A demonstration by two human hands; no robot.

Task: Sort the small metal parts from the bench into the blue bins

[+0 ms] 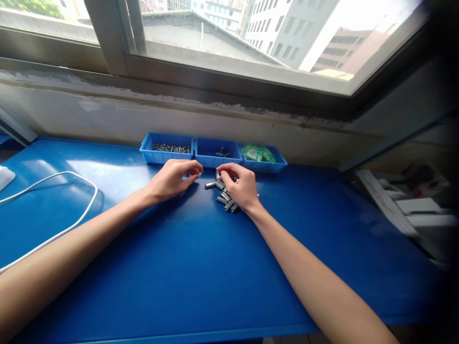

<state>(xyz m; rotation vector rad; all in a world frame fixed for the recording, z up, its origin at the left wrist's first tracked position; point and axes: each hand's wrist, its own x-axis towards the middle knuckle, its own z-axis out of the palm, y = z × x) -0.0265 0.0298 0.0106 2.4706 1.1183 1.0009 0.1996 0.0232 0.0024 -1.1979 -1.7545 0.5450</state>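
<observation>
My left hand (176, 177) is closed in a pinch over the table, with a small shiny metal part (200, 175) at its fingertips. To its right, my right hand (239, 185) bends over a loose pile of short, dark, bar-like metal pieces (222, 199). Thumb and forefinger of that hand close on one dark metal piece (217, 175) at the pile's far edge. The palm covers part of the pile. One piece (210, 185) lies a little apart on the left, between the two hands.
Three joined blue bins stand behind my hands: the left bin (167, 156) holds many small metal parts, the middle bin (218, 159) a few dark pieces, the right bin (265, 167) green plastic packaging. A white cable (93, 191) curves across the blue table (186, 277) at left. A window wall rises behind.
</observation>
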